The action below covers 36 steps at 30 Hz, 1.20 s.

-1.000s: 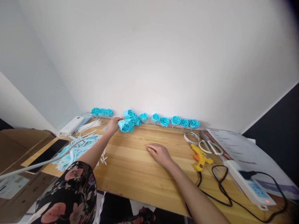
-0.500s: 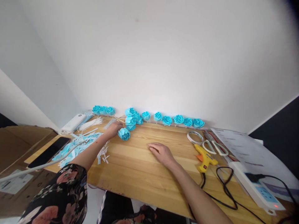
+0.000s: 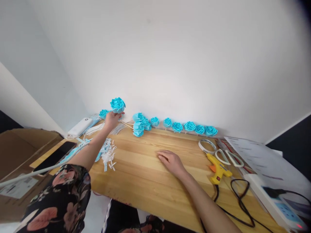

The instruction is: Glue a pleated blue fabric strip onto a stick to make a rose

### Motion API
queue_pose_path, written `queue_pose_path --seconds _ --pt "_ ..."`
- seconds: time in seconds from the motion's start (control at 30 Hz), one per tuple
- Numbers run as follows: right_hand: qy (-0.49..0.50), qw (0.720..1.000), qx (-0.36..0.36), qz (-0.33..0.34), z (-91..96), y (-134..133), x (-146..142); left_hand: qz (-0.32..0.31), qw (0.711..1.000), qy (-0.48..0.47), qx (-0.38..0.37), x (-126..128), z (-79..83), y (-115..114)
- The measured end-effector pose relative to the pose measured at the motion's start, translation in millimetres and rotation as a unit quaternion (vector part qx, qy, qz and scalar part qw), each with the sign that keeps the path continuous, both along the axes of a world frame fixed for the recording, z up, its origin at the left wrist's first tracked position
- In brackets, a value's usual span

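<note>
My left hand (image 3: pixel 111 119) is closed round the stem of one blue paper rose (image 3: pixel 118 104) and holds it upright above the far left of the wooden table (image 3: pixel 145 174). Just right of it lies a heap of blue roses (image 3: pixel 140 124) with thin stems. A row of single blue roses (image 3: pixel 189 127) lines the wall further right. My right hand (image 3: pixel 171 160) lies flat on the table's middle, fingers stretched out, holding nothing.
A yellow glue gun (image 3: pixel 218 169) with a black cord, scissors (image 3: pixel 228 157) and a tape ring (image 3: pixel 205 145) lie at the right. A power strip (image 3: pixel 279 204) and papers sit beyond. Blue paper scraps (image 3: pixel 105 153), a phone (image 3: pixel 54 157), a white power bank (image 3: pixel 79 127) and a cardboard box (image 3: pixel 14 149) are left.
My left hand has drawn one rose out of the heap and lifted it up and to the left. My right hand has stayed flat on the table.
</note>
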State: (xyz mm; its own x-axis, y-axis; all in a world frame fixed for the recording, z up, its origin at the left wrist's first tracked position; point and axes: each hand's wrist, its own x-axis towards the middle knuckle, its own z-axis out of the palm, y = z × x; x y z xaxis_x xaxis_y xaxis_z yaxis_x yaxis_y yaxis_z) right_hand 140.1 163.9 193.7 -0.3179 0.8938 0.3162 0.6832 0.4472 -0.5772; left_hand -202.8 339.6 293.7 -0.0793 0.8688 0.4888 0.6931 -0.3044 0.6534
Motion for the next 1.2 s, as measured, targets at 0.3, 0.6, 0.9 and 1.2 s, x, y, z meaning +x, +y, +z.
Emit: queue_pose_path --seconds 0.3,0.6,0.9,1.2 --pt "0.007 1.0 0.01 0.002 -1.3 -1 1 0.016 0.998 0.044 -0.048 20 -8.9 41" --pt "0.006 1.0 0.014 0.02 2.5 -3 0 0.002 0.991 0.102 -0.092 31 -20.8 58" --pt "0.003 1.0 0.017 0.02 1.5 -2 0 0.012 0.987 0.135 -0.085 35 -26.3 56" --pt "0.002 1.0 0.021 0.015 -0.6 -2 0 0.0 0.985 0.158 -0.075 43 -30.7 52"
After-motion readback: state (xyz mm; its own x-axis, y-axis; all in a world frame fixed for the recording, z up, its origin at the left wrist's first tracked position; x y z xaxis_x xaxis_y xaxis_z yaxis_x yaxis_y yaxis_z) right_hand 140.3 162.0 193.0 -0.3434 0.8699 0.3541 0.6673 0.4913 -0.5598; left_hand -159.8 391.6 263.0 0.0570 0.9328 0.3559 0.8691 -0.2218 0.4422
